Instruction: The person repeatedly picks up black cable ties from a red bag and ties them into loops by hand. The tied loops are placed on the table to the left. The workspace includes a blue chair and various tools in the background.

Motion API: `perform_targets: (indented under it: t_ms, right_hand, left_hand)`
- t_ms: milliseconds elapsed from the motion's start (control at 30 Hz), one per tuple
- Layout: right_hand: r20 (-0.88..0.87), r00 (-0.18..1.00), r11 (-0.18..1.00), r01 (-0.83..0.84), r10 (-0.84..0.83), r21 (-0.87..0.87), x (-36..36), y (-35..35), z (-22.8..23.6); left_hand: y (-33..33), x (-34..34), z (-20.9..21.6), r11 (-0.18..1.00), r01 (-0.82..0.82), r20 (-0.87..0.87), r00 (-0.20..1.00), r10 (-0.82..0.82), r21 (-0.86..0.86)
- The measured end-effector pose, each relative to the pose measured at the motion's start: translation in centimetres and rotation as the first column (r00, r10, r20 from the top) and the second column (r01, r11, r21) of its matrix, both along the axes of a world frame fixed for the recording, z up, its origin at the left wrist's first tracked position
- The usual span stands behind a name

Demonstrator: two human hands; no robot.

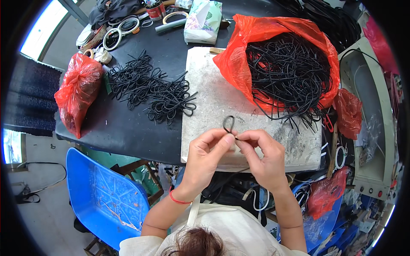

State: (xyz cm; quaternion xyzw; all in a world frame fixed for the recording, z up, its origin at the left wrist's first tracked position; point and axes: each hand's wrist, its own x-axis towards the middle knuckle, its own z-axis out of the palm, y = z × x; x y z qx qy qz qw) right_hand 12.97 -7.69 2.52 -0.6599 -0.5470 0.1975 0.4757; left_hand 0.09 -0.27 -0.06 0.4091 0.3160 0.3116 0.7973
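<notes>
A thin black cord [229, 122] forms a small loop that stands up above my fingertips, over the near part of the pale worn board [200, 85]. Thumb and finger of my left hand [209, 149] pinch the cord at the base of the loop. My right hand [262, 153] pinches it close beside, fingertips almost meeting the left ones. A loose end shows below the right hand. Beyond the hands, an open red plastic bag [237, 47] holds a tangled mass of black cords [290, 72]. Looped black cords [145, 85] lie piled left of the board.
On the dark table, a tied red bag [79, 89] sits far left. Tape rolls [112, 39], a tissue pack [203, 21] and a red can [156, 10] line the back. A blue plastic tub [106, 192] stands lower left; a grey machine housing [369, 115] is at right.
</notes>
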Motion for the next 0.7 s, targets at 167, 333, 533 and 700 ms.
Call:
perform_targets:
  t_ms: [167,333,533,700]
  right_hand:
    - [0.214,0.977,0.999,-0.005,-0.007,0.053,1.5,-1.1,-0.2]
    - [0.4,0.916,0.983,-0.038,-0.038,0.18,0.7,0.1,0.0]
    - [0.299,0.954,0.985,-0.038,-0.015,0.171,0.6,-0.1,-0.8]
    - [0.321,0.947,0.993,-0.048,0.011,0.11,0.9,-0.7,-0.5]
  left_hand:
    - [1.8,-0.8,0.5,0.941,0.086,0.21,0.978,-0.016,-0.327]
    - [0.9,-0.5,1.1,0.939,0.212,0.072,0.977,-0.2,-0.27]
    - [0.6,-0.6,1.0,0.952,0.218,0.068,0.976,-0.208,-0.216]
    - [0.7,-0.8,1.3,0.971,0.2,-0.065,0.976,-0.21,-0.13]
